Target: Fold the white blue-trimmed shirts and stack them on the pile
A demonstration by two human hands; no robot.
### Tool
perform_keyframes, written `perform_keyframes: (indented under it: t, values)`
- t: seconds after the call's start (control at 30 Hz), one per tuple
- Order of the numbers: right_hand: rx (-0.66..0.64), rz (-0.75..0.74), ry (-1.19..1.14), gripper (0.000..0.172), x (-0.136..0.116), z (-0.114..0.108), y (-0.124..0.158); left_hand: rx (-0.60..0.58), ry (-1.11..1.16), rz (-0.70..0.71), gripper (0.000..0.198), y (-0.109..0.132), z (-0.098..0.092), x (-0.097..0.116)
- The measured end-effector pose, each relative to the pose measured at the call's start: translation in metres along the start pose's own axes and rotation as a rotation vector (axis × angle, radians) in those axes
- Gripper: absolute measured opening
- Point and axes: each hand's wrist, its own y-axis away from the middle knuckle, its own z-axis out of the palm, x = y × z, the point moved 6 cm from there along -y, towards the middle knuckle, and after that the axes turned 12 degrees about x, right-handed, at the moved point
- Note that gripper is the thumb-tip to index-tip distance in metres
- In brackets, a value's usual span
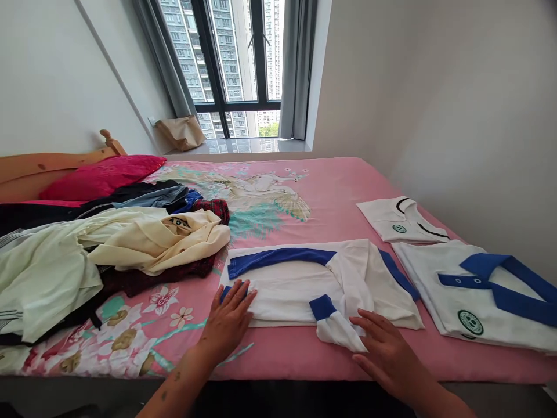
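Observation:
A white shirt with blue trim [287, 296] lies partly folded on the bed in front of me. One white sleeve with a blue cuff [322, 307] is bent down over its near edge. My left hand [230, 316] lies on the shirt's left end, fingers stretched out, partly covering a blue patch of cloth. Beside the sleeve is my right hand [385, 348], its fingers apart and the fingertips close to the white cloth; whether they touch it I cannot tell. Neither hand grips anything.
To the right lie a folded white polo shirt with a blue collar [452, 307] and a folded white shirt with black trim [387, 217]. A heap of loose clothes [143, 238] covers the left side, near a red pillow [104, 177]. The pink bed sheet [339, 191] spreads underneath.

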Motion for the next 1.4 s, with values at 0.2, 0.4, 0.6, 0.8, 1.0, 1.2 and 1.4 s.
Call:
perform_keyframes:
  t: [0.2, 0.4, 0.6, 0.8, 1.0, 1.2, 1.4]
  values:
    - [-0.041, -0.009, 0.072, 0.018, 0.007, 0.008, 0.004, -0.064, 0.073, -0.121, 0.041, 0.014, 0.019, -0.007]
    - [-0.062, -0.074, 0.112, 0.029, 0.006, 0.023, -0.003, 0.021, 0.031, -0.275, 0.043, -0.016, 0.011, -0.033]
    - [-0.032, -0.041, 0.088, 0.024, 0.008, 0.019, -0.014, -0.142, 0.131, -0.294, 0.012, -0.051, 0.0, -0.031]
    - [0.113, 0.076, -0.023, 0.045, -0.019, 0.022, -0.047, -0.168, 0.721, -0.42, 0.016, -0.061, -0.019, 0.059]
    - [0.095, 0.171, -0.197, 0.042, -0.021, 0.034, -0.061, -0.069, 0.923, -0.167, 0.035, -0.051, -0.013, 0.151]
    - [0.196, 0.612, -0.185, 0.031, 0.064, 0.002, -0.005, -0.032, 0.384, -0.162, 0.034, -0.014, 0.021, 0.035]
    - [0.3, 0.768, -0.073, 0.052, 0.114, -0.023, 0.046, -0.133, 0.099, -0.226, 0.037, 0.006, 0.03, -0.056]
